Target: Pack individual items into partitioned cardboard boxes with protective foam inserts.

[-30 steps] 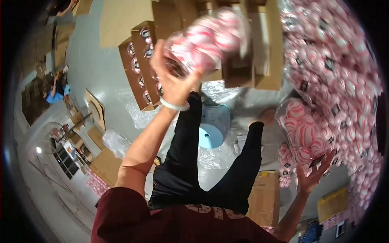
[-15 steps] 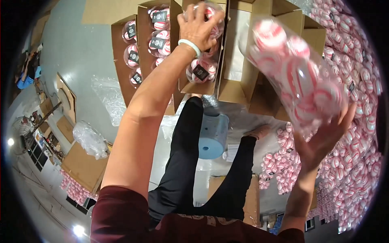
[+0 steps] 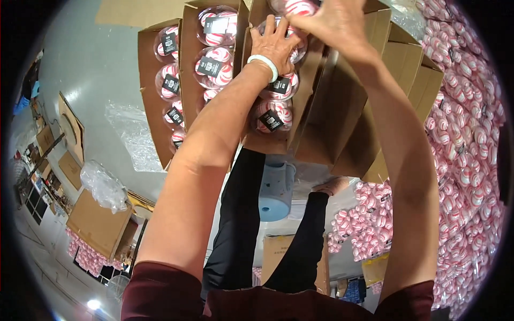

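My left hand (image 3: 276,47), with a pale bracelet at the wrist, lies with fingers spread on clear packs of red-and-white striped balls (image 3: 273,117) in an open brown carton (image 3: 266,145). Dark labels show on these packs. At the carton's far end, my right hand (image 3: 340,24) grips another clear pack of striped balls (image 3: 299,7), its thumb lying across the plastic. The top picture edge cuts off part of that pack. My right fingers are partly hidden.
Two cartons of labelled packs (image 3: 210,67) stand left. More open cartons (image 3: 342,112) stand right, beside a large heap of striped-ball packs (image 3: 463,150). A blue plastic stool (image 3: 274,207) is below. Crumpled clear plastic (image 3: 104,184) and a cardboard box (image 3: 99,222) lie at left.
My right hand has carried its pack from the right, over the cartons, to the far end of the filled carton. My left hand has moved slightly nearer and right.
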The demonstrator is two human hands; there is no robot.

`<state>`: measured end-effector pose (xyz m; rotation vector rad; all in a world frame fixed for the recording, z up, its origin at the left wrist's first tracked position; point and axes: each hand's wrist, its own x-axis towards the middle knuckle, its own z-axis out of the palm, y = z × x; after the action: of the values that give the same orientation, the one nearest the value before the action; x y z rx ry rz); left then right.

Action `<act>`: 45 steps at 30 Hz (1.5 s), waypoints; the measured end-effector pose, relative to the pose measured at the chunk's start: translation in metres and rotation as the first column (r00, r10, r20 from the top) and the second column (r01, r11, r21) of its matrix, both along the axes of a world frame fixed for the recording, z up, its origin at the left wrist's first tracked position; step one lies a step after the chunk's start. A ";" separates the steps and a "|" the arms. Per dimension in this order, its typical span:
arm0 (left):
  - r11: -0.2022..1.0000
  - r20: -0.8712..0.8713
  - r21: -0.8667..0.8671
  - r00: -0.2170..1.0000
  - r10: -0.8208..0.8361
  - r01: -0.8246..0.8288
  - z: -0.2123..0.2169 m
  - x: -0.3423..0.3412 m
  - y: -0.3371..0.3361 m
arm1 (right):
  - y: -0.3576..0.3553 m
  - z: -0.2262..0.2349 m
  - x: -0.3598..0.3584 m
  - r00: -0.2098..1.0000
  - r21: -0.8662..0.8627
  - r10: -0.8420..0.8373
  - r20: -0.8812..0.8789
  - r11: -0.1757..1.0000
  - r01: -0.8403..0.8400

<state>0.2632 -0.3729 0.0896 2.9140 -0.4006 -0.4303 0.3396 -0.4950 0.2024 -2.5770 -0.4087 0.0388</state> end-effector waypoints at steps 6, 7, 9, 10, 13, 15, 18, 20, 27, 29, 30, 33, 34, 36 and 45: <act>0.999 -0.027 -0.040 1.000 0.007 -0.008 -0.001 0.004 -0.005 | 0.018 -0.065 0.014 0.953 -0.698 0.123 -0.278 0.656 -0.288; 1.000 -0.040 -0.017 0.999 -0.002 0.001 -0.003 0.006 -0.007 | 0.011 -0.077 0.006 0.958 -0.604 0.180 -0.222 0.746 -0.280; 0.996 -0.196 0.080 0.980 -0.024 0.040 -0.016 0.010 -0.014 | -0.002 -0.096 -0.025 0.989 -0.041 0.135 -0.060 0.990 -0.138; 0.997 -0.144 0.067 0.989 -0.026 0.037 -0.041 0.004 -0.011 | -0.005 -0.110 -0.052 0.973 -0.401 0.209 0.101 0.903 -0.152; 0.987 -0.174 0.081 0.977 -0.121 0.136 -0.061 0.008 -0.006 | -0.008 -0.082 -0.121 0.992 -0.035 0.051 0.118 0.998 -0.047; 0.974 0.002 0.082 0.977 -0.212 0.211 -0.062 0.018 0.007 | -0.010 -0.066 -0.178 0.992 0.036 -0.048 0.118 0.998 0.044; 0.969 -0.122 -0.157 0.969 -0.213 0.193 -0.074 0.064 0.092 | 0.005 -0.046 -0.270 0.981 0.389 -0.172 -0.086 0.901 0.192; 0.809 -0.249 -0.559 0.967 0.046 -0.182 -0.083 0.047 0.096 | -0.020 -0.035 -0.334 0.900 0.342 -0.209 -0.383 0.873 0.348; 0.607 -0.010 -0.787 0.986 0.166 -0.111 0.066 -0.094 0.011 | -0.118 -0.054 -0.489 0.095 0.005 -0.651 -0.753 0.139 0.990; 0.715 0.050 -0.698 0.999 -0.006 0.039 0.081 -0.117 0.013 | -0.119 -0.050 -0.506 -0.228 -0.129 -0.593 -0.772 -0.205 0.970; 0.743 0.057 -0.660 0.994 -0.098 0.111 0.081 -0.132 0.005 | -0.135 -0.058 -0.525 -0.376 -0.216 -0.540 -0.753 -0.337 0.916; 0.636 -0.128 -0.752 0.908 -0.400 0.174 0.065 -0.189 -0.067 | -0.200 -0.075 -0.623 -0.377 -0.112 -0.822 -0.426 -0.366 0.924; 0.615 -0.144 -0.757 0.860 -0.490 0.223 0.066 -0.195 -0.082 | -0.214 -0.072 -0.606 -0.443 -0.072 -0.808 -0.389 -0.452 0.889; 0.606 -0.203 -0.724 0.739 -0.642 0.328 0.079 -0.196 -0.137 | -0.241 -0.054 -0.576 -0.324 0.039 -0.919 -0.223 -0.341 0.939; 0.292 0.288 -0.487 0.467 -0.836 0.823 0.087 -0.205 -0.377 | -0.284 -0.029 -0.495 0.041 -0.199 -0.999 -0.027 0.046 0.979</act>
<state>0.0586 -0.7495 0.1762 1.8444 -1.7497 -0.3486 -0.1558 -0.7788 0.1733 -2.3098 1.6327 -0.2462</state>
